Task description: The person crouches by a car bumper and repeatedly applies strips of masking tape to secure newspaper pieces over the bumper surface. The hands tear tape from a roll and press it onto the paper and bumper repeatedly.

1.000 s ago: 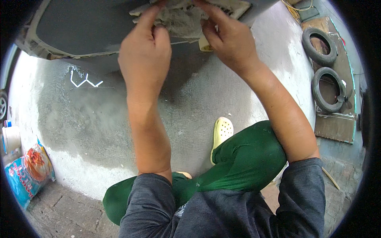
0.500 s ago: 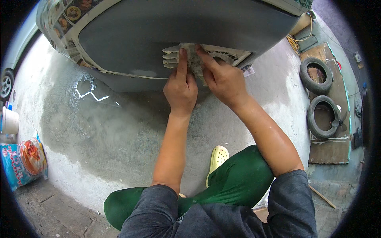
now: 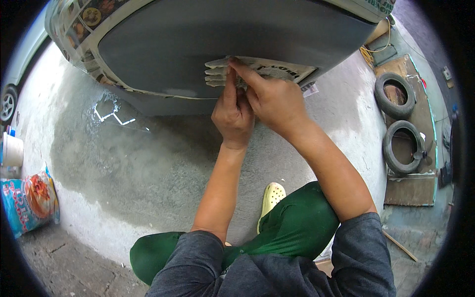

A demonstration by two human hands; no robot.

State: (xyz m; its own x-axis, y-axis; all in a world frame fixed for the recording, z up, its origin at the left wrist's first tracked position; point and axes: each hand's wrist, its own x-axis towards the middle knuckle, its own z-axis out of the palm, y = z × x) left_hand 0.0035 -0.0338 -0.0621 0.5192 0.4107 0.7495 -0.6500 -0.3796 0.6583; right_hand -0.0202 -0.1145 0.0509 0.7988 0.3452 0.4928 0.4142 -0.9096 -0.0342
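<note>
Paper (image 3: 300, 72), in the head view, is on the grey panel (image 3: 163, 44), ahead of both hands, its long axis running roughly left to right. The left hand (image 3: 232, 121) and the right hand (image 3: 279, 99) point index fingers at its left part, other fingers folded; whether they pinch something, I cannot tell. The right is nearer to the printed end. Far left are a bucket (image 3: 12, 151) and a bag (image 3: 29, 200), contents not visible.

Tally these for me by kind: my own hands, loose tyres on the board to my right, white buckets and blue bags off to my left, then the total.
Hands: 2
Loose tyres: 2
White bucket: 1
Blue bag: 1
Total: 6
</note>
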